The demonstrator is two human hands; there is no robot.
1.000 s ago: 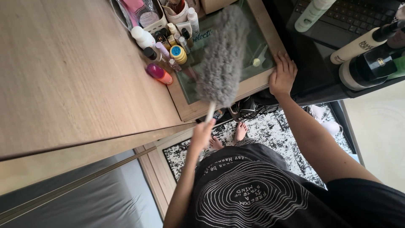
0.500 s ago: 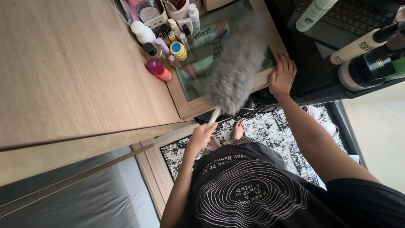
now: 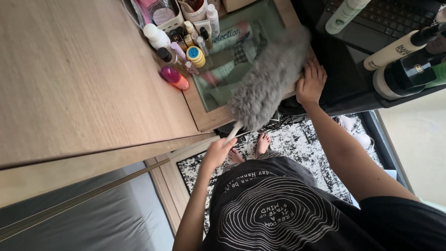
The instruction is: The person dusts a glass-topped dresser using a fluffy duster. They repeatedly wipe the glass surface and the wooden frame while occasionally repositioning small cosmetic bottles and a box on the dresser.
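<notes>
Duster point(image 3: 267, 83) head has swept from the bottles point(image 3: 183, 44) at 10 o'clock across the glass tabletop point(image 3: 218, 79) toward 2 o'clock, left hand point(image 3: 217, 151) grip closed on its handle, right hand point(image 3: 311, 83) flat, open, on the edge.

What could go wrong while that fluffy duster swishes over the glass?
1. The grey duster sweeps close to a crowd of small bottles on the glass top; it might tip one, such as the pink bottle lying near the edge.
2. The right hand rests on the frame beside the duster head, so it could get brushed.
3. The left hand grips only the handle's end, so control may be loose.
</notes>
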